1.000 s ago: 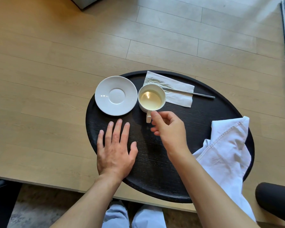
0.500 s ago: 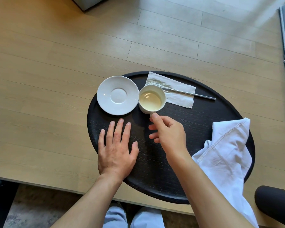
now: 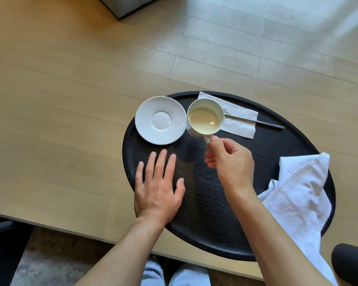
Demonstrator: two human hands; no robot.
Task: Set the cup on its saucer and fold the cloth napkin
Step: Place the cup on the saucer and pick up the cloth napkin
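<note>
We pinch teacup (image 3: 205, 118) handle with right hand (image 3: 229, 162), tilted, just right of saucer (image 3: 160, 120), ready for transfer. Left hand (image 3: 157, 193), fingers spread, grasping nothing, steadies tray (image 3: 205, 203).

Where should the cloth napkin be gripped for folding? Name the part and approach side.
Grip the cloth napkin by its upper hemmed corner, coming from above on the right side: that corner lies flat on the tray, while the lower part hangs off the edge.

Right hand (image 3: 232, 162) pinches the cup (image 3: 205, 118) handle beside the empty saucer (image 3: 160, 120).
</note>
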